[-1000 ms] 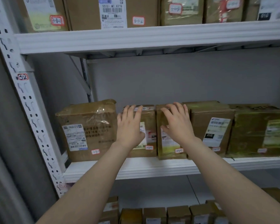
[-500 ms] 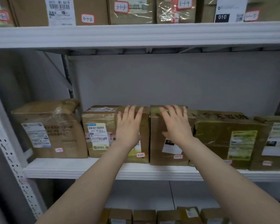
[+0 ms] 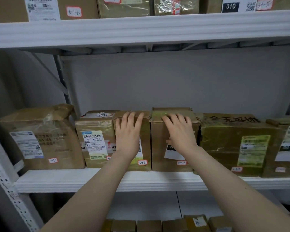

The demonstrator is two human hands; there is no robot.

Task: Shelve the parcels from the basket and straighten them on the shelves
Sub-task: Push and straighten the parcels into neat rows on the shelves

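Observation:
A row of brown taped parcels stands on the middle white shelf [image 3: 74, 180]. My left hand [image 3: 128, 133] lies flat with straight fingers against the front of a narrow parcel [image 3: 145, 131] marked with a red-edged sticker. My right hand [image 3: 180, 131] presses flat on the front and top edge of the neighbouring parcel [image 3: 159, 148]. The two parcels stand side by side, nearly touching. Left of them sit a labelled parcel [image 3: 95, 144] and a large crumpled one [image 3: 40, 139]. No basket is in view.
Further parcels [image 3: 233, 141] fill the shelf to the right. The upper shelf [image 3: 141, 29] carries more labelled boxes, and small boxes [image 3: 149, 226] line the lower shelf. A perforated white upright [image 3: 5, 186] stands at the left. A grey wall backs the shelf.
The view has shifted right along the shelf and drawn closer. Both hands stay flat on the fronts of the two middle parcels, which now stand closer together.

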